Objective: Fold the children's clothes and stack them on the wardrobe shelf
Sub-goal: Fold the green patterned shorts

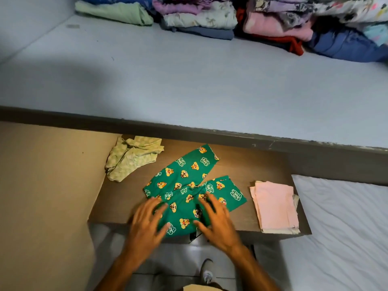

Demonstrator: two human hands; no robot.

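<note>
Green children's trousers [189, 185] with a cartoon print lie spread on a brown wooden surface [262, 164], legs pointing up and right. My left hand [147, 219] rests flat on the waist end, fingers apart. My right hand [214, 217] lies flat beside it on the same garment, fingers spread. Neither hand grips the cloth. A crumpled pale green garment [132, 158] sits at the surface's far left. A folded pink garment [275, 206] lies at the right.
Above the brown surface runs a light blue shelf [189, 80] with a dark front edge. Stacks of folded clothes [231, 17] line its back. A white bed [346, 227] is at the right. A beige wall panel [42, 196] stands at the left.
</note>
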